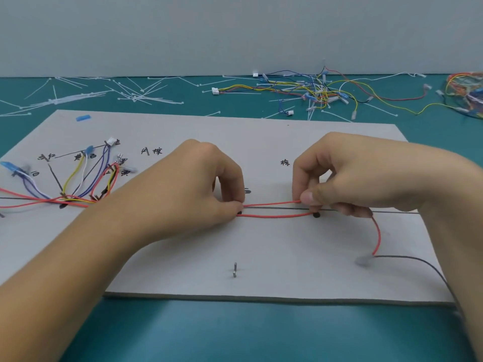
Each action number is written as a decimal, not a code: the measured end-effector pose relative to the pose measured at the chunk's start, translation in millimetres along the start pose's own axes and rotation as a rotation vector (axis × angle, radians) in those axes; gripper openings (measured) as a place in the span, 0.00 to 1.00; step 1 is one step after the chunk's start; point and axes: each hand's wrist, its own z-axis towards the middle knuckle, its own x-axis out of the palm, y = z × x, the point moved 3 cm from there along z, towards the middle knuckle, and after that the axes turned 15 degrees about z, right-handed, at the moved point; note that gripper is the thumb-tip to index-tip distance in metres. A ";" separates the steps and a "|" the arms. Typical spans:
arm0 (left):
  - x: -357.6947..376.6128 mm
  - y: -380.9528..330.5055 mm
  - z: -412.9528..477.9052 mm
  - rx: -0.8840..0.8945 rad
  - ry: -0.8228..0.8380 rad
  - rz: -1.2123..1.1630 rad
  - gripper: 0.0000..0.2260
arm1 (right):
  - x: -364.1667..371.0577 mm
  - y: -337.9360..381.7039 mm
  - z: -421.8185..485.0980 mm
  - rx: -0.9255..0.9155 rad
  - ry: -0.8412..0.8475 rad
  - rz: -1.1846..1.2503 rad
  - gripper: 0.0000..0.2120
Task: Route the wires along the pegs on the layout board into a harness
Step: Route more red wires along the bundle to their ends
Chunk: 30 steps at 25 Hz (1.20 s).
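A grey layout board (261,270) lies on the teal table. Two strands of red wire (271,216) run side by side across its middle, along a drawn dark line. My left hand (198,189) pinches the red strands at their left end, beside a black mark. My right hand (337,176) pinches the upper red strand between thumb and forefinger above a black peg spot (316,215). From under the right hand the red wire drops and joins a dark wire (423,262). A fan of coloured wires (86,184) lies routed on the board's left part.
A small metal peg (235,269) stands near the board's front edge. Loose white cable ties (78,96) lie scattered behind the board at the left. A tangle of spare coloured wires (313,92) lies at the back right, with another bundle (467,92) at the far right edge.
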 end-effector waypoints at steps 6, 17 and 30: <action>5.4 2.5 -1.8 -0.029 -0.017 -0.033 0.04 | -8.6 -4.9 -3.2 0.065 -0.045 -0.083 0.07; 8.6 -1.2 -5.5 -0.028 -0.085 -0.035 0.04 | 2.1 -1.0 -9.6 0.173 -0.059 -0.319 0.08; 0.4 9.2 -6.5 -0.063 -0.084 -0.016 0.03 | 19.2 10.3 -8.3 -0.040 -0.178 -0.370 0.07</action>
